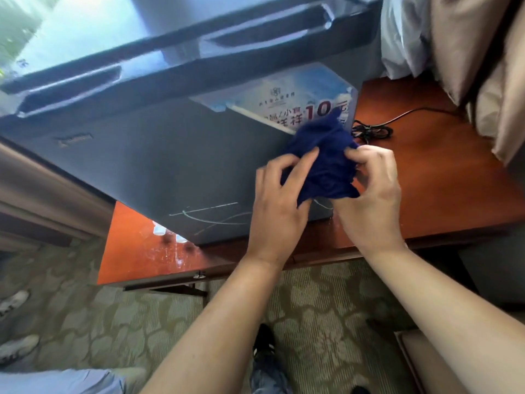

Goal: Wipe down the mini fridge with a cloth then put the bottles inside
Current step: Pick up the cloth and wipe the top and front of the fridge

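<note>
A dark grey mini fridge (pixel 159 155) stands on a reddish wooden table (pixel 443 177), its door closed. A bunched dark blue cloth (pixel 324 155) is in front of the door's right side, below a blue-and-white sticker (pixel 284 95). My left hand (pixel 279 203) pinches the cloth's left part between thumb and fingers. My right hand (pixel 369 191) grips its right part with curled fingers. Clear plastic bottles (pixel 170 233) show only partly at the fridge's lower left corner, on the table.
A black power cord (pixel 375 129) lies coiled on the table to the right of the fridge. Curtains (pixel 466 52) hang at the upper right. Patterned carpet (pixel 312 308) lies below, with another person's shoes (pixel 14 302) at the left edge.
</note>
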{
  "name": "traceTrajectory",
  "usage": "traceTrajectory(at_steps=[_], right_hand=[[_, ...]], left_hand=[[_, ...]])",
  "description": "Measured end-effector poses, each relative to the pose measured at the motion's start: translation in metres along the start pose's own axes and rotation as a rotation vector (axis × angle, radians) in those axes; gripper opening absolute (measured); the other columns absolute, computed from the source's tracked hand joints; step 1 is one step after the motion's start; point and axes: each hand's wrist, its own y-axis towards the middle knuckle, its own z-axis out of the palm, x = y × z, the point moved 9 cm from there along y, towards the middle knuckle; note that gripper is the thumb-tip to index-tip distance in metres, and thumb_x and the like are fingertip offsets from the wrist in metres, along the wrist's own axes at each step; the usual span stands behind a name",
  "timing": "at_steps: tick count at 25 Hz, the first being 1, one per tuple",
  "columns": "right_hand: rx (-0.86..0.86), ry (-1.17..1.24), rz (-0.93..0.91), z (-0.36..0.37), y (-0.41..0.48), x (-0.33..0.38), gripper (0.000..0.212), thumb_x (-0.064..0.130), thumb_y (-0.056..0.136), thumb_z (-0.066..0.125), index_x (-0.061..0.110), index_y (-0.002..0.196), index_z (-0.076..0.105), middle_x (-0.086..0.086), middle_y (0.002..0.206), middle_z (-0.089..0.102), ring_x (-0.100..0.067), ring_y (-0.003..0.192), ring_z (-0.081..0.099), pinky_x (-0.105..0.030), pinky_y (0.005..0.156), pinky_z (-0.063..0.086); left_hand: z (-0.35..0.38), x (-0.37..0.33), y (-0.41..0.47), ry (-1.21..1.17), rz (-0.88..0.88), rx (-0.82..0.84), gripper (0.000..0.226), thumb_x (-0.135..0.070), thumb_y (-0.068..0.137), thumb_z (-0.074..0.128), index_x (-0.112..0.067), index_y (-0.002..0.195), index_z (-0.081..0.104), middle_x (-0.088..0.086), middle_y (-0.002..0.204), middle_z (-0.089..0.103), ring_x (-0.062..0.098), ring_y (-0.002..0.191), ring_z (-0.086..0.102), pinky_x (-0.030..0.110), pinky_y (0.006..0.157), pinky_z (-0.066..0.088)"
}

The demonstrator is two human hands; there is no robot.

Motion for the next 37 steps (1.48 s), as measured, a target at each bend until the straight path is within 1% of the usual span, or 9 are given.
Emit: traceTrajectory(at_steps=[8, 12, 14, 17, 22, 26, 29, 33, 37], right_hand=[[0.033, -0.076, 0.329, 0.056, -0.091, -0.144, 0.042, 0.004, 0.078, 0.086, 0.007, 0.112, 0.060, -0.001, 0.116, 0.055, -0.005, 0.097, 0.062, -0.017, 0.082, 0.055], [0.089, -0.103, 0.448, 0.092, -0.118, -0.160, 0.046, 0.004, 0.074, 0.088, 0.029, 0.101, 0.060, 0.007, 0.104, 0.058, 0.004, 0.091, 0.061, -0.012, 0.076, 0.051], [0.133, -0.049, 0.494, 0.116, -0.123, -0.145, 0.058, 0.001, 0.071, 0.088, 0.043, 0.095, 0.056, 0.009, 0.104, 0.061, -0.001, 0.092, 0.066, -0.020, 0.080, 0.056], [0.167, -0.012, 0.492, 0.150, -0.124, -0.102, 0.057, 0.002, 0.069, 0.090, 0.042, 0.092, 0.057, 0.007, 0.102, 0.062, -0.004, 0.091, 0.066, -0.025, 0.080, 0.058], [0.155, 0.089, 0.541, 0.203, -0.135, -0.038, 0.041, 0.008, 0.071, 0.091, 0.024, 0.097, 0.064, 0.007, 0.106, 0.062, -0.014, 0.097, 0.068, -0.035, 0.082, 0.060], [0.142, 0.116, 0.596, 0.239, -0.142, 0.002, 0.039, 0.008, 0.067, 0.090, 0.022, 0.093, 0.065, 0.003, 0.100, 0.067, -0.011, 0.091, 0.067, -0.026, 0.077, 0.055], [0.198, 0.197, 0.696, 0.268, -0.149, 0.021, 0.038, 0.011, 0.065, 0.090, 0.025, 0.090, 0.065, 0.002, 0.097, 0.074, -0.013, 0.090, 0.071, -0.034, 0.076, 0.060], [0.214, 0.324, 0.799, 0.267, -0.150, 0.016, 0.042, 0.005, 0.061, 0.091, 0.022, 0.090, 0.065, -0.005, 0.096, 0.078, -0.029, 0.094, 0.076, -0.054, 0.074, 0.063], [0.152, 0.284, 0.738, 0.213, -0.125, 0.002, 0.046, 0.003, 0.063, 0.091, 0.017, 0.098, 0.065, -0.006, 0.102, 0.078, -0.029, 0.099, 0.075, -0.049, 0.087, 0.062]], left_hand=[[0.114, 0.086, -0.089, 0.073, -0.057, 0.254, 0.070, -0.001, 0.080, 0.078, -0.024, 0.143, 0.057, -0.002, 0.128, 0.047, 0.023, 0.116, 0.049, 0.027, 0.105, 0.043], [0.115, 0.128, -0.119, 0.009, -0.190, 0.334, 0.067, -0.002, 0.083, 0.075, -0.028, 0.143, 0.056, -0.009, 0.129, 0.043, 0.017, 0.120, 0.046, 0.029, 0.107, 0.044], [0.087, 0.149, -0.126, -0.122, -0.396, 0.261, 0.060, -0.003, 0.085, 0.073, -0.029, 0.137, 0.061, -0.019, 0.126, 0.044, 0.012, 0.121, 0.047, 0.035, 0.106, 0.046], [0.028, 0.171, -0.133, -0.268, -0.658, 0.086, 0.055, -0.003, 0.081, 0.074, -0.035, 0.125, 0.062, -0.029, 0.126, 0.044, 0.008, 0.125, 0.050, 0.039, 0.104, 0.048], [-0.060, 0.231, -0.158, -0.294, -1.014, -0.158, 0.076, -0.019, 0.066, 0.089, -0.033, 0.129, 0.049, -0.007, 0.135, 0.039, 0.020, 0.128, 0.050, 0.035, 0.104, 0.048], [-0.079, 0.254, -0.185, -0.738, -1.324, -0.265, 0.068, -0.009, 0.077, 0.082, -0.020, 0.132, 0.043, 0.006, 0.132, 0.061, 0.008, 0.108, 0.069, 0.025, 0.084, 0.058], [-0.091, 0.262, -0.193, -1.001, -1.369, -0.392, 0.060, -0.004, 0.085, 0.073, -0.012, 0.138, 0.046, 0.018, 0.125, 0.069, 0.025, 0.106, 0.070, 0.036, 0.088, 0.059], [-0.101, 0.254, -0.179, -0.874, -1.266, -0.349, 0.040, -0.003, 0.087, 0.069, -0.012, 0.125, 0.062, 0.015, 0.107, 0.075, 0.026, 0.097, 0.072, 0.044, 0.089, 0.060], [-0.069, 0.222, -0.147, -0.850, -1.149, -0.293, 0.031, 0.000, 0.079, 0.073, -0.018, 0.104, 0.071, 0.007, 0.098, 0.078, 0.022, 0.091, 0.073, 0.056, 0.091, 0.058]])
